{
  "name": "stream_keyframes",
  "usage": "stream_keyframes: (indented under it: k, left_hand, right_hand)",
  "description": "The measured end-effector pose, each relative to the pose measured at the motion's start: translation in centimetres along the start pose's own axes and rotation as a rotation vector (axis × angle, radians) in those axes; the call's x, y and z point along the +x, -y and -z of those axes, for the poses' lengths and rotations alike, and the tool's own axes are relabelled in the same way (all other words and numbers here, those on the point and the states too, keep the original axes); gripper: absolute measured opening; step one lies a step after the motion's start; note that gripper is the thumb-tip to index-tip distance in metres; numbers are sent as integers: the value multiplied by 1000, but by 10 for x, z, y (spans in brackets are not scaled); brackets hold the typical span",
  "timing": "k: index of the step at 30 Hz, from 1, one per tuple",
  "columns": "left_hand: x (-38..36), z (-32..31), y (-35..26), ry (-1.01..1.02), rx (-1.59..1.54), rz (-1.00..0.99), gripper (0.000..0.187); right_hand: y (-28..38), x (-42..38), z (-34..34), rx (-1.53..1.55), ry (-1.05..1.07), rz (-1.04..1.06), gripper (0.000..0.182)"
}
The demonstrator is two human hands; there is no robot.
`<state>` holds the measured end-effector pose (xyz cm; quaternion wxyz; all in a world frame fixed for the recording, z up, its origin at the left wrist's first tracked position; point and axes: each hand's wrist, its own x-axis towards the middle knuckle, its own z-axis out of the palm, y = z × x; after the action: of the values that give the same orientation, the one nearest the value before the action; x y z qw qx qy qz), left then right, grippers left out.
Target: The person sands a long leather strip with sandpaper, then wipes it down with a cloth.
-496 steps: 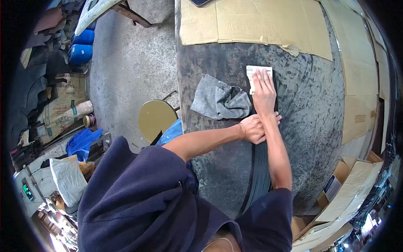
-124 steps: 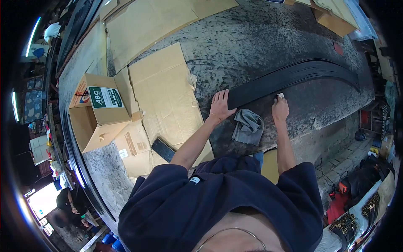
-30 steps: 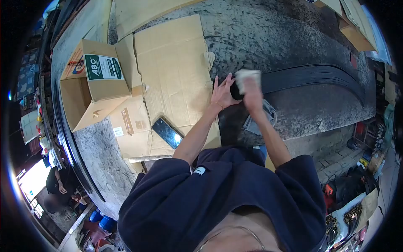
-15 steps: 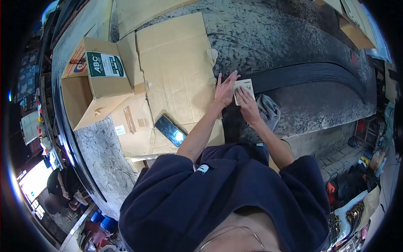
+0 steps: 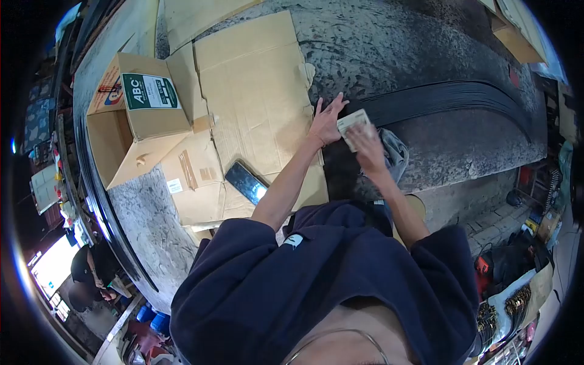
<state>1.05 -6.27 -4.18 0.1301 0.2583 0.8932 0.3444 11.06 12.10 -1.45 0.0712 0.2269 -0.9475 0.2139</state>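
Note:
My left hand [image 5: 327, 125] rests with fingers spread at the near end of a long bundle of thin black strips [image 5: 438, 102], beside the cardboard's right edge. A pale rectangular block [image 5: 353, 121] with dark print on its face sits just right of it, tilted. My right hand [image 5: 367, 146], blurred by motion, has its fingers over the lower part of this block and grips it. Under and behind the right wrist lies a crumpled grey cloth [image 5: 394, 155]. The strips curve away to the right across the dark worktop.
A flattened cardboard sheet [image 5: 249, 91] covers the left of the worktop [image 5: 450, 152], with a phone [image 5: 245, 182] on it. An open carton [image 5: 152, 125] stands at left. Another box [image 5: 516, 39] is at far right. A person [image 5: 91, 274] sits at lower left.
The pale block has turned from nearly upright to slanted, together with my right hand, which has shifted slightly right and down. My left hand stays spread in nearly the same place.

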Motion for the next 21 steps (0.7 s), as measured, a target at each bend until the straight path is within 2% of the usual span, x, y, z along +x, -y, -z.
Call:
stream_keyframes:
  k: [1,3,4,5,7,9,10,11,13,15,17,18,19,21]
  left_hand:
    - [-2,7,-1,61,-11,40,128]
    - [-8,9,-4,91,46,50,126]
    - [-8,9,-5,62,9,33,126]
    - [-4,11,-5,33,-24,8,125]
    - [1,3,4,-10,29,-35,126]
    - [-4,6,-2,56,50,31,122]
    - [-4,11,-7,60,42,25,120]
    - [-10,7,-6,77,40,32,120]
    - [-3,4,-1,-18,-9,-3,117]
    - [1,5,-2,15,-13,10,117]
    - [-3,8,-8,18,7,67,113]
    - [-3,3,-4,9,70,52,114]
    - [-5,-2,-2,9,66,49,114]
    - [-1,-2,5,11,81,14,113]
  right_hand:
    - [-8,6,9,32,3,-196,50]
    - [-12,9,23,-111,-125,-360,50]
    - [-1,8,18,-132,-124,-392,51]
    - [11,4,11,-36,-88,-362,53]
    - [14,-10,15,48,36,-113,53]
    - [-17,-5,23,88,-115,-468,51]
    - [-19,-3,19,-204,-192,-466,49]
    - [-3,-10,9,-195,-181,-478,49]
    - [17,-13,-7,-13,-13,-65,47]
    - [7,-9,5,36,-38,-118,47]
    - [4,2,13,-50,-127,-375,57]
    - [19,-2,4,45,-190,-359,59]
    - [26,-8,5,43,-103,-257,58]
    - [17,-15,18,107,-102,-163,56]
